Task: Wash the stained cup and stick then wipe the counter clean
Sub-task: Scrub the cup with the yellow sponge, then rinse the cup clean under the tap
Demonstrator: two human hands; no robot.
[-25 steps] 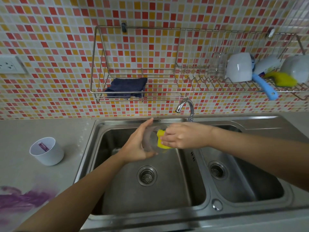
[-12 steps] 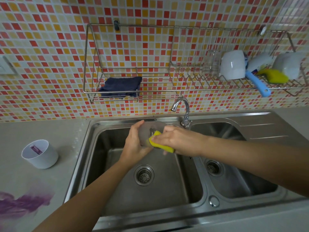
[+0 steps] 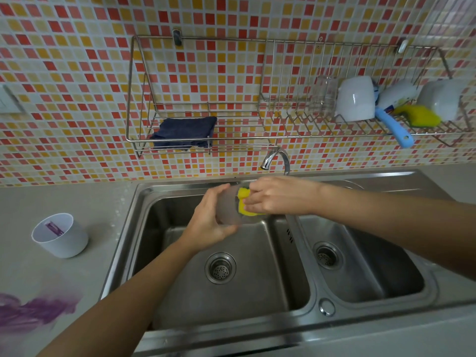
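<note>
Scrubbing step, I reckon: left hand (image 3: 210, 222) has its grip round a clear cup (image 3: 228, 210) over the sink (image 3: 257, 253), right hand (image 3: 275, 195) w/ grip pinching a sponge (image 3: 243, 202) at its mouth. Next probably: rinse, then white cup (image 3: 60, 238) w/ stick (image 3: 54, 228); purple stain (image 3: 33, 310) on tabletop (image 3: 77, 202) unwiped.

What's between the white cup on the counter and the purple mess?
Nothing. In the head view, only bare grey counter lies between the white cup and the purple stain.
</note>
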